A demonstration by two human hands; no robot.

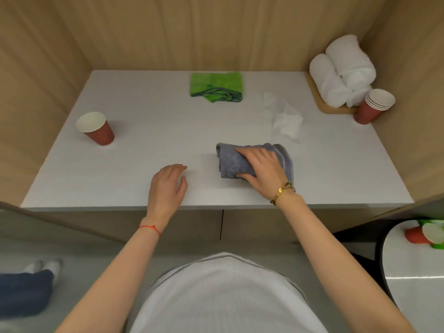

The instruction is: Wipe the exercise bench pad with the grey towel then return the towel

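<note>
Right hand (260,168) lay on the folded grey towel (242,162), its grip wrapped over the cloth with thumb tucked at the near edge, near the front of the white counter (144,131). Left hand (168,182) rested beside it, fingers loosely curled, holding nothing

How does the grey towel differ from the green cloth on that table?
The grey towel lies near the front edge under the right hand; the green cloth lies untouched at the back. The grey towel looks thick and bunched, the green cloth thin and flat. Both are folded on the white table.
</note>
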